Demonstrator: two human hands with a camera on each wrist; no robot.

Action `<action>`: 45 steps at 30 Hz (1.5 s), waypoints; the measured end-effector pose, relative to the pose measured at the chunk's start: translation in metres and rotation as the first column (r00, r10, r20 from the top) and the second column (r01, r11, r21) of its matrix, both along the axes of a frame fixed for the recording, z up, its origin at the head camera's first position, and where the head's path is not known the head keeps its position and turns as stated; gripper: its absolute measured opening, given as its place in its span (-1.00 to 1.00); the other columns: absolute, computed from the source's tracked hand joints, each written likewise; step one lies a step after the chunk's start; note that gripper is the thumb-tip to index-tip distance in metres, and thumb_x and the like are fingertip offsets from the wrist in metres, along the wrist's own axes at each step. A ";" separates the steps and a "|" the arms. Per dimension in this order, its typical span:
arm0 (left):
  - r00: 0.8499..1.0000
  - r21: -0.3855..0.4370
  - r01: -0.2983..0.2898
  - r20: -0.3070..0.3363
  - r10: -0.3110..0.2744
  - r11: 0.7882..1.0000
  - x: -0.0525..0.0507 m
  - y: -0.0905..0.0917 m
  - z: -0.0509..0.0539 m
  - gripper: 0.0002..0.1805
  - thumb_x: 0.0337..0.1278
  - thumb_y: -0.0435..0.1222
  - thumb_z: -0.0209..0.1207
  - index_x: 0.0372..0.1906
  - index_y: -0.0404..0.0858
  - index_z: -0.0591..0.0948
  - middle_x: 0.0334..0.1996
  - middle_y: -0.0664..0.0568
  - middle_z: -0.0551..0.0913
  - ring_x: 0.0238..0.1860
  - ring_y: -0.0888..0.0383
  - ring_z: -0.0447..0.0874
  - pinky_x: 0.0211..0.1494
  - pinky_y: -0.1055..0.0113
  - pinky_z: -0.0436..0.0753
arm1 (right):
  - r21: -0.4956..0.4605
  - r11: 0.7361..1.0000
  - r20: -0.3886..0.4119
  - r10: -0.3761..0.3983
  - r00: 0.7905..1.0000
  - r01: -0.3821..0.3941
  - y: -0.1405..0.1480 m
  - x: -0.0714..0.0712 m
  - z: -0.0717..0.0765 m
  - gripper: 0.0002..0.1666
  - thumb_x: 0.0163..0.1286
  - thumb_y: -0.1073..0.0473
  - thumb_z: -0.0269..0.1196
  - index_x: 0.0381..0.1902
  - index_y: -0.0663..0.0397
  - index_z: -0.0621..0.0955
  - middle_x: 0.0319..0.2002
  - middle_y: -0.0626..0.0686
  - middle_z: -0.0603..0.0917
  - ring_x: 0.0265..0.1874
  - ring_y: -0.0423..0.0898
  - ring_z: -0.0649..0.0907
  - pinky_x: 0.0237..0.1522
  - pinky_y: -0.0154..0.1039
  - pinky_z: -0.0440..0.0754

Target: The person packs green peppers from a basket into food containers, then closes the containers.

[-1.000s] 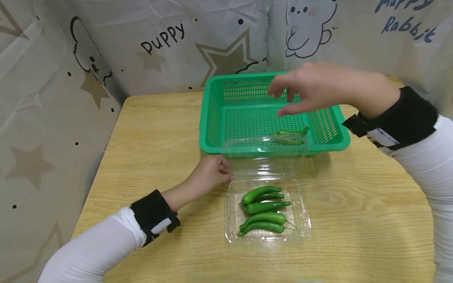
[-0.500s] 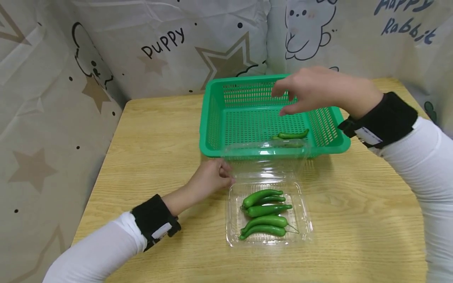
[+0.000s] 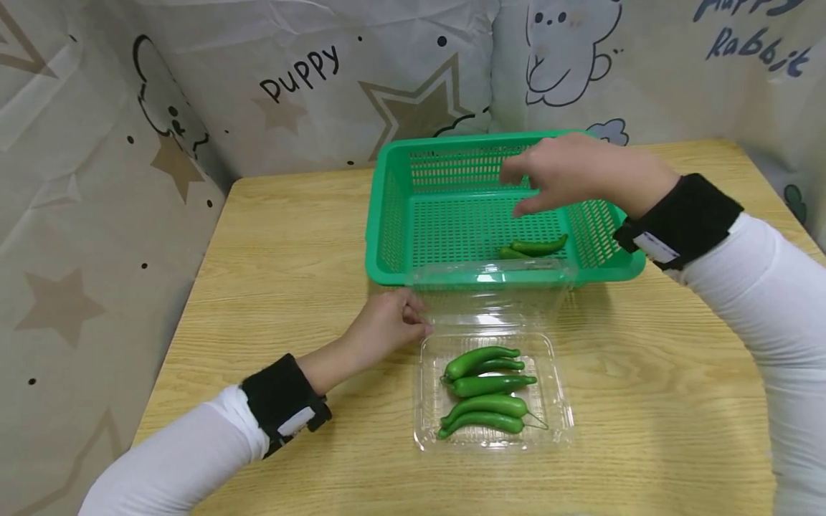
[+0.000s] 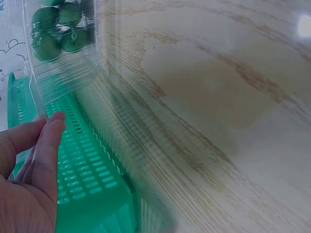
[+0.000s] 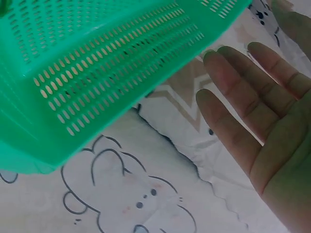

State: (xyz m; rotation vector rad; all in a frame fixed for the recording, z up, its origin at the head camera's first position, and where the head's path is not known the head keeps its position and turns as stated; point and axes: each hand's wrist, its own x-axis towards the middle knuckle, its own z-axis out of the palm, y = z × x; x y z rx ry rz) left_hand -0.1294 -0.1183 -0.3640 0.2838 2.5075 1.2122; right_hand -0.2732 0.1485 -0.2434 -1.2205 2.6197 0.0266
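Note:
A clear plastic clamshell box (image 3: 422,401) lies with its lid (image 3: 490,304) raised, the lid leaning against the near side of a green basket (image 3: 376,215). Several green chili peppers (image 3: 493,385) rest side by side in the box. With thumb and fingertips my left hand (image 3: 387,319) pinches the box's left edge near the hinge, also seen in the left wrist view. My right hand (image 3: 574,172) hovers over the basket's right part, fingers spread and holding nothing; the right wrist view shows its fingers extended. Two green chili peppers (image 3: 538,246) lie in the basket, partly behind the lid.
The wooden table (image 3: 277,244) extends left and right of the box. A patterned sheet (image 3: 310,136) hangs behind the basket and along the left side.
My right forearm has swung slightly inward and down, while the hand stays over the basket. The left hand keeps its pinch on the box; the peppers have not been moved.

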 end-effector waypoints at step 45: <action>0.999 -0.003 0.036 -0.027 -0.036 0.999 0.004 0.001 0.001 -0.70 0.01 -0.39 0.32 -0.15 -0.43 0.56 -0.37 -0.07 0.71 -0.41 0.22 0.66 -0.39 0.46 0.63 | 0.049 0.998 0.116 -0.047 0.992 0.041 -0.003 -0.020 -0.069 -0.43 0.20 0.02 0.34 0.07 0.21 0.48 -0.07 0.20 0.64 -0.13 0.10 0.64 -0.08 0.02 0.61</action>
